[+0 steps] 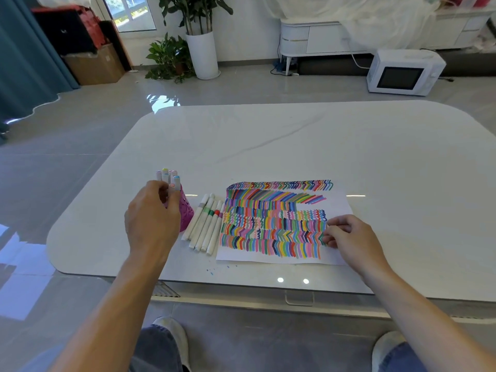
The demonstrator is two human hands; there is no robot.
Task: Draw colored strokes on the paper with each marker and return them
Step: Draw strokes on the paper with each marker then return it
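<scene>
- The left hand (pixel 153 218), lower left of centre, reaches over a pink openwork holder (pixel 186 213). Its thumb and fingertips close in a pinch round one salmon-capped marker (pixel 171 190) standing in the holder. Nothing here shows whether that marker is going in or coming out.
- The other upright markers (pixel 166 174) stand caps up in the holder, just above the hand, so each colour can be read at a glance.
- A row of white-barrelled markers (pixel 206 224) lies side by side, touching, on the table between the holder and the sheet. They are probably kept apart from the standing ones to separate used from unused.
- The paper (pixel 339 205) lies right of centre near the front edge of the white table (pixel 268 143). Rows of coloured strokes fill most of it, with bare margin only at the right and bottom, so the task looks far along.
- The right hand (pixel 351 237) rests at the paper's right edge, fingers loosely curled with their tips on the sheet and nothing visible in them. It is likely steadying the sheet.
</scene>
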